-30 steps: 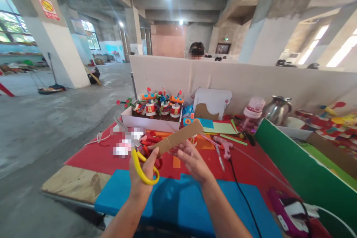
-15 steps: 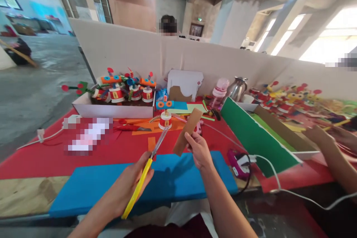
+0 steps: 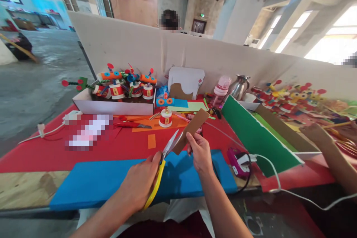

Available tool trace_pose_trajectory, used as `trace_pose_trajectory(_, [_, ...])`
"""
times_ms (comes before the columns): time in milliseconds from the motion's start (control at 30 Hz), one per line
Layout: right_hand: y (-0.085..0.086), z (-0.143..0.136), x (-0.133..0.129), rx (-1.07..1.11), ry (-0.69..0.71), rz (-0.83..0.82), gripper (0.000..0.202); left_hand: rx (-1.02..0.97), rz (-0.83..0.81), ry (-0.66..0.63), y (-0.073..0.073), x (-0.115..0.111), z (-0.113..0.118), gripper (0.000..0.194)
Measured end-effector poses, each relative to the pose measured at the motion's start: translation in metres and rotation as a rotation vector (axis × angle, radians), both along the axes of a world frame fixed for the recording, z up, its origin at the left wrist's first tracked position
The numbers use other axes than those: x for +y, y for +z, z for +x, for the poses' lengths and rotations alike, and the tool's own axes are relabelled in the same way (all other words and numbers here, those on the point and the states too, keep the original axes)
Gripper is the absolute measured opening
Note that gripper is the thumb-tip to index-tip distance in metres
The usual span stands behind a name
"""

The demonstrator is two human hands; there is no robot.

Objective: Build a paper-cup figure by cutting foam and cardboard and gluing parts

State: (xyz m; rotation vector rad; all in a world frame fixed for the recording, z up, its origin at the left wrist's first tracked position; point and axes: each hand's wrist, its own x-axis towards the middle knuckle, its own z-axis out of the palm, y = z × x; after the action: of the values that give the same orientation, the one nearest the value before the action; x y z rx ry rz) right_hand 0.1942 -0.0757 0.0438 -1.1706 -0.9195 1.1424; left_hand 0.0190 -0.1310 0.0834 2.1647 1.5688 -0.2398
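Note:
My left hand is closed round the yellow handles of a pair of scissors, whose blades are parted and point up to the right. Between thumb and fingers, my right hand pinches a strip of brown cardboard, tilted up to the right. The scissor blades reach the strip's left edge; whether they touch it I cannot tell. Below both hands lies a blue board. Just beyond them stands a paper-cup figure with a blue head and orange eyes. An orange paper piece lies on the red tabletop.
At the back left, a white box holds several cup figures. Red-handled scissors lie in front. A green panel, a purple power block with white cable and another person's arm are at right. A steel jug stands behind.
My left hand has moved right and slightly down, bringing the scissors to the cardboard strip, and the blades have spread apart. My right hand has barely moved.

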Motion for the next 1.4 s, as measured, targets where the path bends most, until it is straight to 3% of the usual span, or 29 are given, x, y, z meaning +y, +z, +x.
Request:
trace_pose_trajectory(267, [-0.001,-0.003,0.0,0.123,0.051,-0.076,0.044,0.062,0.035,-0.029,0.0,0.007,0.01,0.051])
trace_pose_trajectory(667, [0.002,-0.006,0.004,0.121,0.048,-0.032,0.039,0.044,0.027,-0.033,0.004,0.013,0.01,0.049])
trace_pose_trajectory(933, [0.002,-0.005,0.003,0.095,0.031,-0.025,0.041,0.056,0.1,-0.034,-0.009,0.017,0.01,0.046])
trace_pose_trajectory(1400, [0.005,-0.006,0.002,0.093,0.014,-0.008,0.04,-0.036,0.09,0.023,-0.012,0.016,0.009,0.031])
